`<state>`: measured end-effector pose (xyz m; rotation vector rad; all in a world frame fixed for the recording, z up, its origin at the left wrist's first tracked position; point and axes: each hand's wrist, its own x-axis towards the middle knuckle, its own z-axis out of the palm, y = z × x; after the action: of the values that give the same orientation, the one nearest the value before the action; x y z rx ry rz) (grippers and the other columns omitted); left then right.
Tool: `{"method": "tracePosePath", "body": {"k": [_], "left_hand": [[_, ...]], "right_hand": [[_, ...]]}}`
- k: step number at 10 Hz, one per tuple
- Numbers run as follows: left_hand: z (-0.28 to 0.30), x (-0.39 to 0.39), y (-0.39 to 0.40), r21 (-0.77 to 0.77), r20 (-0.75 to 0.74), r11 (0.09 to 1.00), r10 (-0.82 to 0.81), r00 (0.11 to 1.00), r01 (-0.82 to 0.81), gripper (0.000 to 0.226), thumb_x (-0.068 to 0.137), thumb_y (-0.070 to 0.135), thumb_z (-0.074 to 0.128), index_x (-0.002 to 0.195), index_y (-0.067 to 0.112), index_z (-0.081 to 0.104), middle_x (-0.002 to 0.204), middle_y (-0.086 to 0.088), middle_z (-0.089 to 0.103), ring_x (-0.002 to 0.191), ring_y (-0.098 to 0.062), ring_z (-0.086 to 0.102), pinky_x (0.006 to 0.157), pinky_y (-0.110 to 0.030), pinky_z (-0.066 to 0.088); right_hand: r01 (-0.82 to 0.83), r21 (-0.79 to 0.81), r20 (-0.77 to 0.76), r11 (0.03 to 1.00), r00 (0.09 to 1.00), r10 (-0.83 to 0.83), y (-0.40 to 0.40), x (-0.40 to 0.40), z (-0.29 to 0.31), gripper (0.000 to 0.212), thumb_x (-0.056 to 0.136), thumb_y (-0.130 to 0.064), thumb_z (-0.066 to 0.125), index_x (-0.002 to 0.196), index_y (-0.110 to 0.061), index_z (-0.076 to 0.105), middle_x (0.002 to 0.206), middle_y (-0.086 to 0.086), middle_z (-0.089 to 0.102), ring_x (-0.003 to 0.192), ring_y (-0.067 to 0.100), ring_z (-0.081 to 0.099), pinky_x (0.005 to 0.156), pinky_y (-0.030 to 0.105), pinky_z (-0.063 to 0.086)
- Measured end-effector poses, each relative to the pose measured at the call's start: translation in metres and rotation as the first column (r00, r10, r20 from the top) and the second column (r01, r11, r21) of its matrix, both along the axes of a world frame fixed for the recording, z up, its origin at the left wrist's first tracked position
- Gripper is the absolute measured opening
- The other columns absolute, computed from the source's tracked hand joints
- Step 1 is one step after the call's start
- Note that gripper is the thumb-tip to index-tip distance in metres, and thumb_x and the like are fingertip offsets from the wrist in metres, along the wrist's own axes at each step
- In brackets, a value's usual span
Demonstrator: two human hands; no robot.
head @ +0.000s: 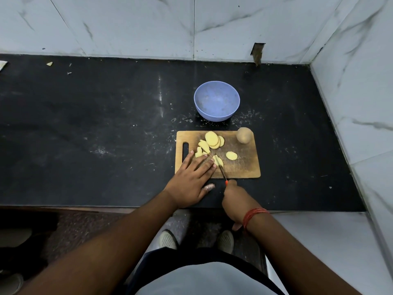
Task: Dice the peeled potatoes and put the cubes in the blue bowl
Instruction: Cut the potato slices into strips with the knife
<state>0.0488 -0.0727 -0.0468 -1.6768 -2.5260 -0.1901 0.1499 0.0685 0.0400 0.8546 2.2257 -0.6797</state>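
Several slices [213, 139] lie on the board [244, 165]; my flat left hand [192, 177] hides the piece beneath; my right hand [235, 199] grips the knife [222, 172], handle mostly hidden; the bowl [216, 100] stands beyond.

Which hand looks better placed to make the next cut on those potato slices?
The right hand: it already grips the knife, blade lying among the potato slices. The left hand lies flat, steadying pieces on the cutting board.

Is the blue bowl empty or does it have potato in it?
Empty: the blue bowl shows only its bare inside; the potato slices lie on the cutting board.
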Motion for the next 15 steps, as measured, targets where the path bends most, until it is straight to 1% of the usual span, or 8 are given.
{"method": "tracePosePath", "body": {"k": [1, 2, 3, 5, 9, 11, 14, 15], "left_hand": [[0.0, 0.0, 0.0, 0.006, -0.001, 1.0, 0.001, 1.0, -0.001, 0.062, 0.105, 0.053, 0.034, 0.15, 0.011, 0.045, 0.153, -0.01, 0.046, 0.146, -0.031, 0.032, 0.12, -0.06, 0.015], [0.001, 0.0, 0.0, 0.018, 0.004, 1.0, 0.0, 1.0, 0.0, 0.062, 0.105, 0.052, 0.035, 0.149, 0.01, 0.047, 0.153, -0.01, 0.047, 0.146, -0.032, 0.033, 0.12, -0.061, 0.016], [0.001, 0.0, 0.001, 0.029, 0.0, 1.0, -0.001, 1.0, 0.001, 0.06, 0.105, 0.051, 0.037, 0.148, 0.009, 0.048, 0.152, -0.011, 0.047, 0.145, -0.033, 0.034, 0.12, -0.06, 0.017], [0.002, 0.001, 0.001, 0.028, -0.015, 1.0, -0.002, 1.0, 0.002, 0.061, 0.105, 0.051, 0.037, 0.147, 0.009, 0.049, 0.153, -0.012, 0.046, 0.145, -0.033, 0.034, 0.12, -0.06, 0.017], [0.004, 0.003, 0.001, -0.04, -0.038, 0.999, 0.02, 0.999, -0.022, 0.063, 0.105, 0.053, 0.031, 0.15, 0.011, 0.046, 0.155, -0.01, 0.043, 0.148, -0.032, 0.03, 0.121, -0.059, 0.016], [0.005, 0.004, 0.0, -0.064, -0.033, 0.997, 0.028, 0.999, -0.03, 0.063, 0.105, 0.053, 0.03, 0.151, 0.011, 0.044, 0.157, -0.009, 0.041, 0.149, -0.032, 0.027, 0.12, -0.059, 0.016], [0.01, -0.002, 0.001, -0.107, -0.029, 0.994, -0.022, 0.999, 0.018, 0.07, 0.105, 0.058, 0.026, 0.154, 0.01, 0.035, 0.165, -0.013, 0.025, 0.155, -0.03, 0.012, 0.122, -0.058, 0.01], [0.014, -0.013, -0.001, -0.123, -0.035, 0.99, -0.073, 0.997, 0.068, 0.069, 0.105, 0.06, 0.025, 0.155, 0.014, 0.036, 0.165, -0.011, 0.025, 0.155, -0.029, 0.01, 0.123, -0.058, 0.007]], "right_hand": [[0.013, 0.004, 0.101, 1.0, 0.995, -0.013, -0.001, -0.013, 0.003, 0.062, 0.092, -0.003, 0.051, 0.145, -0.006, 0.018, 0.131, 0.02, 0.051, 0.113, 0.036, 0.058, 0.084, 0.046, 0.054], [-0.069, 0.063, 0.16, 0.996, 0.985, 0.059, -0.004, -0.02, 0.003, 0.079, 0.089, -0.005, 0.06, 0.149, -0.002, 0.009, 0.141, 0.018, 0.046, 0.121, 0.033, 0.054, 0.088, 0.04, 0.051], [-0.012, 0.066, 0.196, 0.998, 0.981, -0.001, -0.005, -0.021, 0.0, 0.089, 0.084, -0.005, 0.066, 0.149, -0.004, 0.005, 0.14, 0.016, 0.046, 0.122, 0.031, 0.053, 0.094, 0.041, 0.048], [-0.236, 0.071, -0.007, 0.969, 0.971, 0.237, 0.004, -0.012, 0.005, 0.04, 0.098, -0.011, 0.044, 0.135, 0.004, 0.044, 0.136, 0.023, 0.049, 0.124, 0.039, 0.049, 0.1, 0.042, 0.042], [-0.202, 0.038, -0.006, 0.979, 0.979, 0.202, 0.003, 0.031, -0.005, 0.039, 0.096, -0.01, 0.042, 0.134, -0.003, 0.036, 0.125, 0.017, 0.055, 0.112, 0.033, 0.058, 0.088, 0.037, 0.047], [-0.161, -0.037, -0.037, 0.986, 0.986, 0.16, 0.018, 0.049, 0.003, 0.022, 0.098, -0.008, 0.038, 0.119, -0.001, 0.039, 0.102, 0.019, 0.062, 0.089, 0.029, 0.061, 0.07, 0.03, 0.039], [-0.092, -0.003, -0.117, 0.996, 0.989, 0.091, 0.035, 0.048, 0.009, 0.017, 0.101, -0.013, 0.037, 0.116, -0.006, 0.038, 0.09, 0.008, 0.054, 0.075, 0.015, 0.054, 0.067, 0.03, 0.042], [-0.096, -0.035, -0.142, 0.995, 0.986, 0.09, 0.032, 0.048, 0.01, 0.014, 0.102, -0.017, 0.035, 0.112, -0.008, 0.039, 0.096, 0.013, 0.059, 0.082, 0.021, 0.06, 0.069, 0.035, 0.05]]}}
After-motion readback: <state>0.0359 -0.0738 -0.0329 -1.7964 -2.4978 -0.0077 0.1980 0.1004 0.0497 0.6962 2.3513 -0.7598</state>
